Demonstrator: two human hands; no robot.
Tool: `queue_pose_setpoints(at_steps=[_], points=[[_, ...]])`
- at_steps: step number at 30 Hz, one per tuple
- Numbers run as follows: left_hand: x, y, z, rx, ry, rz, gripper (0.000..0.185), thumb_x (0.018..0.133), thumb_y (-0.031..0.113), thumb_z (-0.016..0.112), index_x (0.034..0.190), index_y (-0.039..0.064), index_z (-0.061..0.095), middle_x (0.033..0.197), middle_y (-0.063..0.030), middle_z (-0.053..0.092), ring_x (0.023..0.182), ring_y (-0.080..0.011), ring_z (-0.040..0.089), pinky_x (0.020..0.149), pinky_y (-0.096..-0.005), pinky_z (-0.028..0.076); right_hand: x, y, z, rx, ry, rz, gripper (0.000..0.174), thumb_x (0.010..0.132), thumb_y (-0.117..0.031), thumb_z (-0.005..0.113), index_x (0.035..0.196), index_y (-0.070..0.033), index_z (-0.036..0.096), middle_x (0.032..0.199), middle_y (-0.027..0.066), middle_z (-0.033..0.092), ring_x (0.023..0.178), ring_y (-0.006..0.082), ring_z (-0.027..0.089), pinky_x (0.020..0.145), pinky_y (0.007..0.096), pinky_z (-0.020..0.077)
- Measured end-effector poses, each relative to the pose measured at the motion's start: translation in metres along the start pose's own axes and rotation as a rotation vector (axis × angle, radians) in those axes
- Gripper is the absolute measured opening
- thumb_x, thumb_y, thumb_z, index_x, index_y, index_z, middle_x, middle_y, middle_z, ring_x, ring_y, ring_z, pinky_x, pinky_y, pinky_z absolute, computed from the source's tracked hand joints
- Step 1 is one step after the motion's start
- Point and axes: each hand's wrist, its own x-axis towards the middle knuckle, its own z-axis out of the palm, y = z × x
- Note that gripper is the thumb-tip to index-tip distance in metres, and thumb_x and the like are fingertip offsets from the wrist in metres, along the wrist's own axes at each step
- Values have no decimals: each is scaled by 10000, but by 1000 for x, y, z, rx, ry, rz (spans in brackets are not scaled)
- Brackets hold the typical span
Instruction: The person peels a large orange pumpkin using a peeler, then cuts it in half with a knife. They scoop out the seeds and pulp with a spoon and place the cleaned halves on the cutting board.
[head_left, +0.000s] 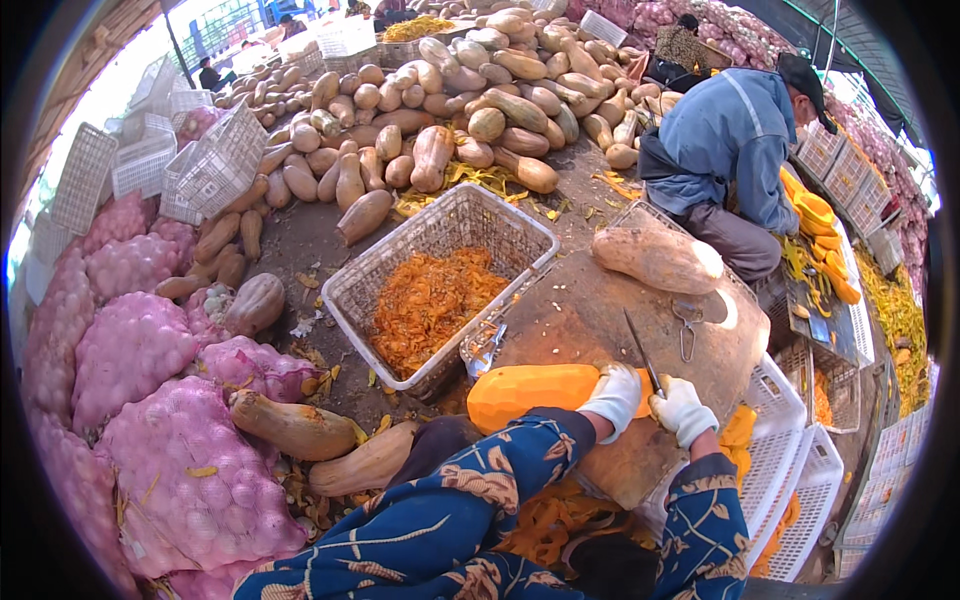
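A peeled orange squash (525, 391) lies across the near edge of a worn wooden board (555, 315). My left hand (616, 397), in a white glove, grips it near its right end. In my gloved right hand (679, 409) is the handle of a knife (642, 349), whose narrow blade points up and away over the board, just beyond the squash's end. A whole unpeeled squash (658, 259) rests at the board's far side, with a metal peeler (685, 330) on the wood nearer me. A few pale seeds are scattered on the board.
Left of the board stands a plastic crate (352, 330) holding orange squash pulp (439, 300). Pink net sacks (187, 480) line the left, and unpeeled squashes (517, 109) are heaped beyond. A co-worker (720, 150) bends over peeled squash at the right. White crates (780, 450) stand beside my right arm.
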Motion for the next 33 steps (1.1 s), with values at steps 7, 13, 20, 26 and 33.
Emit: queue_pose_setpoints(at_steps=[7,13,20,26,33], points=[[-3,1,-5,-5,4,16,762,585,418,846,1156,-16,586,1047,-151,650,974,-284,658,810,-413,517,-8,-5,13,-87,90,-19,348,838,-223,601,1099,6,614,986,285,653,958,443,622,859,471,510],[0,2,-5,-40,-51,70,787,543,427,873,1133,-24,615,1045,-162,658,970,-296,662,839,-453,520,-46,5,7,-125,17,33,326,822,-212,603,1064,6,606,960,284,654,943,441,628,843,478,513],[4,-3,-12,-54,-155,129,790,552,441,870,1154,-12,633,1081,-159,663,1011,-305,659,861,-487,516,-12,11,10,67,64,29,287,802,-207,621,957,34,628,906,290,652,909,449,632,811,473,513],[2,0,-18,-30,-172,119,699,576,461,857,1116,51,685,1097,-135,667,1019,-301,658,836,-504,525,-14,10,19,-6,182,-35,256,781,-196,631,922,17,631,874,294,647,879,457,635,775,486,512],[1,-1,-19,19,-172,158,346,803,255,677,1112,103,707,1123,-119,688,1010,-303,673,775,-503,532,-21,20,47,423,397,103,252,790,-179,650,931,28,620,765,264,635,739,418,648,681,447,513]])
